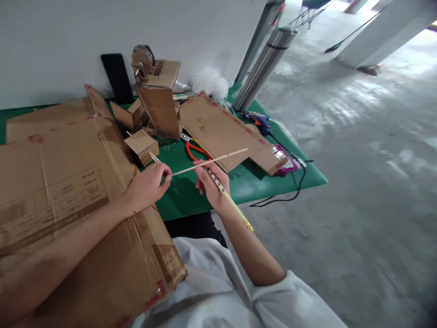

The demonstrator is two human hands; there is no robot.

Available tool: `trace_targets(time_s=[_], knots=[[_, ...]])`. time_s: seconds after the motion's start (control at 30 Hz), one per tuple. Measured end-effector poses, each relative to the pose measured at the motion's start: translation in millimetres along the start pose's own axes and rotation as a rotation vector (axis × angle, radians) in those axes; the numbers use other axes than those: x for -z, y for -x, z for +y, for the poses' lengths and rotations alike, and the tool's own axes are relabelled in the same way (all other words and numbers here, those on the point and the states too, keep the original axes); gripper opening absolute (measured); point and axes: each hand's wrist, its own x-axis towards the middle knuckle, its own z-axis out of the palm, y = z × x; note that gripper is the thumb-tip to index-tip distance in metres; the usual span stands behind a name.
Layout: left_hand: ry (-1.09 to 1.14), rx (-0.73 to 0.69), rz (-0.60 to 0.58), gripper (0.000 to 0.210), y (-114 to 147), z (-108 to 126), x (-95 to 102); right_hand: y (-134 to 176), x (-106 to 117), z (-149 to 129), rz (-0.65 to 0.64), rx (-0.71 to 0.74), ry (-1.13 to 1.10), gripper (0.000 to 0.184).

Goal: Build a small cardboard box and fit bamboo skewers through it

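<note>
My left hand point(149, 183) pinches one end of a thin wooden stick point(221, 157), which slants up to the right over the table. Between the fingers of my right hand point(213, 187) is a yellow pencil point(229, 199) with purple spots, its eraser end toward me. The stick passes by my right fingertips; whether they grip it too I cannot tell. Just beyond my left hand stands a small cardboard box point(143, 146) with short sticks near it. Orange-handled scissors point(193, 150) lie behind my right hand.
A large cardboard sheet point(64, 182) covers the left of the green table point(184, 200). At the back stand a cardboard structure point(159, 107) and a black phone-shaped slab point(117, 77). Flat cardboard point(218, 127), a glue gun point(258, 120) with a black cord and a steel cylinder point(262, 68) are rightward.
</note>
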Motion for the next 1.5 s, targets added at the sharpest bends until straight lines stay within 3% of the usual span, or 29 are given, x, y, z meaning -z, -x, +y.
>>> trace_targets(time_s=[0.2,0.37,0.53,0.63,0.73,0.83,0.9,0.97,1.07,1.2,1.3,1.5], knots=[[0.035,-0.048,-0.058,0.014,1.7,-1.0,1.9,-4.2,-11.0,-9.5,0.014,0.056,-0.039,0.032],[-0.025,-0.065,-0.124,0.011,2.0,1.1,3.1,-19.2,-0.4,-20.9,0.035,0.087,0.051,0.033],[-0.052,-0.084,-0.168,0.008,4.3,3.6,3.7,-42.5,23.4,-31.4,-0.078,0.322,0.602,0.019],[-0.032,-0.089,-0.179,0.007,6.1,5.4,4.2,-49.4,28.7,-31.3,-0.213,0.344,0.929,0.021],[-0.034,-0.125,-0.111,0.009,4.5,4.5,10.6,-48.2,22.0,-25.9,-0.34,0.26,1.141,0.028],[-0.148,-0.152,0.055,0.013,-1.0,-6.8,26.2,-44.0,9.6,-17.9,-0.389,0.217,1.293,0.032],[-0.251,-0.088,0.19,0.033,-4.6,-21.9,38.0,-42.1,2.4,-13.3,-0.386,0.196,1.365,0.034],[-0.329,-0.011,0.252,0.066,-6.7,-40.5,46.5,-41.7,-2.3,-10.3,-0.39,0.188,1.403,0.035],[-0.343,0.144,0.244,0.093,-7.6,-65.8,49.2,-45.2,-4.1,-8.5,-0.426,0.223,1.4,0.035],[-0.269,0.242,0.167,0.087,-8.8,-80.9,44.0,-58.2,-1.6,-9.9,-0.478,0.358,1.363,0.036],[-0.202,0.221,0.168,0.081,-9.2,-81.5,43.4,-69.2,-3.1,-13.6,-0.585,0.469,1.38,0.038],[0.082,0.038,0.316,0.099,-5.4,-73.9,45.3,-76.6,-24.9,-10.8,-0.82,0.669,1.513,0.043]])
